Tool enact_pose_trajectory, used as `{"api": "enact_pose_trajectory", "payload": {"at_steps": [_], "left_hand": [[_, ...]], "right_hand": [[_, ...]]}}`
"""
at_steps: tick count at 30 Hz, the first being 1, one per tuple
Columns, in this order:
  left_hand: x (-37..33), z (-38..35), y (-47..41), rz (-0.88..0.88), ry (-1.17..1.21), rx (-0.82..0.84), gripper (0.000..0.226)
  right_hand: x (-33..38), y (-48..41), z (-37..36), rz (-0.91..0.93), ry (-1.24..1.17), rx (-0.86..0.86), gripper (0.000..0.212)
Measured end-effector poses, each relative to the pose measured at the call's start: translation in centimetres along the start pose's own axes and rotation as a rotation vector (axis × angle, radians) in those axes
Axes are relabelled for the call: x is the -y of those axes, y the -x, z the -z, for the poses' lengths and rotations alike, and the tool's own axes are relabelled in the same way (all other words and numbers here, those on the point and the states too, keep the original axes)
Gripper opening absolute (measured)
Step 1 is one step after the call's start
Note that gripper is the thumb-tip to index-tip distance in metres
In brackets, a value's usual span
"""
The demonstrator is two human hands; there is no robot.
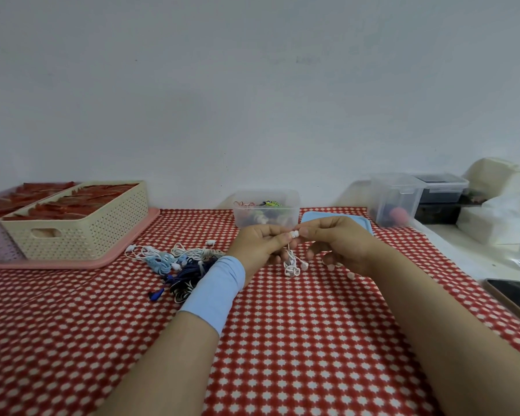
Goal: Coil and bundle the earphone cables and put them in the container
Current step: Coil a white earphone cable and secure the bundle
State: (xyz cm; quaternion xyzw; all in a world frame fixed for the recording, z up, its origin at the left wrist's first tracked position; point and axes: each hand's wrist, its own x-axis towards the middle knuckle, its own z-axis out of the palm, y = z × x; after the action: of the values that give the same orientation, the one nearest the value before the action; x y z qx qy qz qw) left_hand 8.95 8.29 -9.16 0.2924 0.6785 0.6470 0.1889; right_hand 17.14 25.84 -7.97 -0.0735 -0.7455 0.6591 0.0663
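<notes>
The left hand (260, 243) and right hand (338, 244) each pinch the white earphone cable (291, 262), grip closed.

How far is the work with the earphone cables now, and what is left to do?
Done: what look like bundles already lie in the clear container. In hand: the left hand and right hand pinch one white earphone cable, its loops hanging between them. Left: the tangled pile of white and blue cables by the left wrist.
</notes>
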Motion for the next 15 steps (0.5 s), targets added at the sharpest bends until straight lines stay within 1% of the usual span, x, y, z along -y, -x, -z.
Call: {"api": "enact_pose_trajectory", "payload": {"at_steps": [2, 4, 6, 9, 12, 15], "left_hand": [[-0.11, 0.09, 0.02, -0.017, -0.028, -0.010, 0.010], [-0.19, 0.15, 0.05, -0.032, -0.094, -0.014, 0.008], [-0.17, 0.14, 0.07, -0.040, -0.141, -0.011, 0.008], [-0.10, 0.18, 0.00, -0.043, -0.184, -0.015, 0.007], [-0.01, 0.22, -0.11, -0.047, -0.235, -0.037, 0.006], [0.06, 0.17, -0.26, -0.043, -0.265, -0.053, 0.011]], "right_hand": [[0.26, 0.21, -0.13, 0.024, 0.039, -0.009, 0.022], [0.38, 0.32, -0.27, 0.059, 0.110, -0.056, 0.023], [0.37, 0.36, -0.44, 0.105, 0.173, -0.090, 0.019], [0.47, 0.58, -0.69, 0.142, 0.229, -0.096, 0.014], [0.64, 0.79, -0.86, 0.149, 0.260, -0.095, 0.013], [0.53, 0.67, -0.98, 0.165, 0.289, -0.106, 0.013]]}}
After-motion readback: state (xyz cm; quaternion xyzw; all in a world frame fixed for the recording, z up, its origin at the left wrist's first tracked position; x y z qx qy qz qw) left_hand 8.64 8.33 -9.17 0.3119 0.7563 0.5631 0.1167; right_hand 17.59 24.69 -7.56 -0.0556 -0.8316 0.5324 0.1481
